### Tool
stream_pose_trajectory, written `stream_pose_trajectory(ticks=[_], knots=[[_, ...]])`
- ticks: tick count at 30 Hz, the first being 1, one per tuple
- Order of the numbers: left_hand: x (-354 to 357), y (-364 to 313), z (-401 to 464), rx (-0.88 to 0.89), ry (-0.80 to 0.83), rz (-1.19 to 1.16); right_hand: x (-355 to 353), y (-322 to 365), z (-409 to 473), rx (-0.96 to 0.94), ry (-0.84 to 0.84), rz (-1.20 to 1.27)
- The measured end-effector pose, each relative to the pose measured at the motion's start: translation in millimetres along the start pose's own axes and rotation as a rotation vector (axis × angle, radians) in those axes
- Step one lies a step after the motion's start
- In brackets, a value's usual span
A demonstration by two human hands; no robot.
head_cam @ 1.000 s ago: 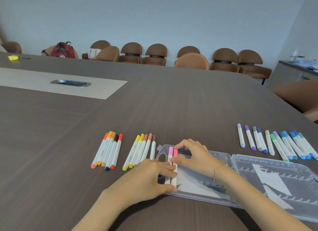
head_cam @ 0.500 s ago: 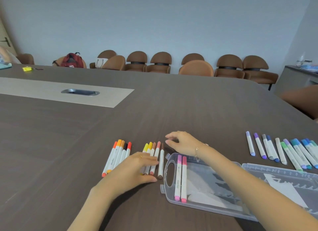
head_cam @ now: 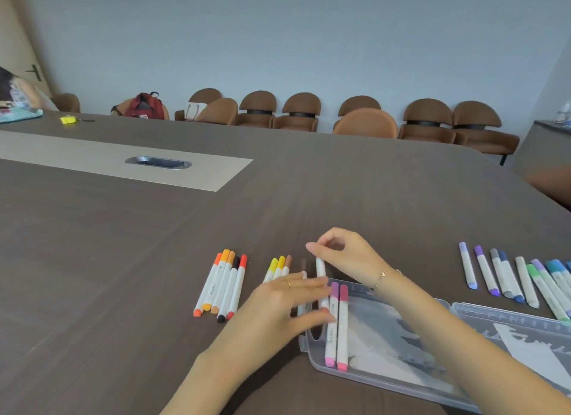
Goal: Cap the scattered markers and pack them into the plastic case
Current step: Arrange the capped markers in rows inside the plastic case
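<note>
Your right hand (head_cam: 343,254) pinches the top end of a white marker (head_cam: 321,269), held just off the table (head_cam: 340,198) beside the case's left end. Your left hand (head_cam: 287,303) lies flat, fingers straight and together, over the yellow-brown markers (head_cam: 279,266); blur hides whether it holds one. The clear plastic case (head_cam: 386,380) lies open at the table's near edge, two pink markers (head_cam: 336,325) side by side in its left end, white paper under them. Orange markers (head_cam: 222,284) lie left; blue and purple markers (head_cam: 509,275) lie toward the right edge.
</note>
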State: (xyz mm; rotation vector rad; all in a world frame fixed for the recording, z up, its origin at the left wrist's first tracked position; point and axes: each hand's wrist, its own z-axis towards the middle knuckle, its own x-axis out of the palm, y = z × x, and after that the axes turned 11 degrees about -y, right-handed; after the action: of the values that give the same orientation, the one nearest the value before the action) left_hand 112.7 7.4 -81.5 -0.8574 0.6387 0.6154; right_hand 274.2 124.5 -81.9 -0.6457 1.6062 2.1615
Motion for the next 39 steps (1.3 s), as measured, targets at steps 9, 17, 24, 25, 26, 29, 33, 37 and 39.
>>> stream_pose_trajectory(ticks=[9,17,24,25,26,29,33,37,39], knots=[[43.2,-30.6,-14.6,0.07,0.297,-0.018,-56.1,-43.0,-69.7,0.024,0.04,-0.153],[37.1,-25.6,-14.5,0.009,0.259,0.015,-41.3,-38.9,-68.3,-0.051,0.047,-0.28],[29.9,-26.1,-14.7,0.053,0.264,0.026,-43.2,-38.7,-71.8,-0.08,0.173,-0.373],[30.5,-27.0,-13.7,0.033,0.252,0.026,-43.3,-39.3,-71.8,-0.086,0.178,-0.375],[32.0,-27.2,-12.8,0.007,0.236,0.021,-43.4,-39.6,-71.6,-0.088,0.183,-0.375],[39.1,-24.0,-11.9,-0.067,0.175,-0.015,-42.7,-39.0,-71.5,-0.076,0.192,-0.379],[42.8,-21.0,-13.0,-0.104,0.147,-0.044,-41.5,-39.6,-71.7,-0.079,0.206,-0.408],[45.1,-15.9,-11.1,0.038,0.168,0.012,-42.6,-39.1,-72.8,-0.102,0.24,-0.457],[46.7,-12.5,-12.6,0.116,0.192,0.085,-42.6,-38.8,-72.8,-0.13,0.24,-0.537]])
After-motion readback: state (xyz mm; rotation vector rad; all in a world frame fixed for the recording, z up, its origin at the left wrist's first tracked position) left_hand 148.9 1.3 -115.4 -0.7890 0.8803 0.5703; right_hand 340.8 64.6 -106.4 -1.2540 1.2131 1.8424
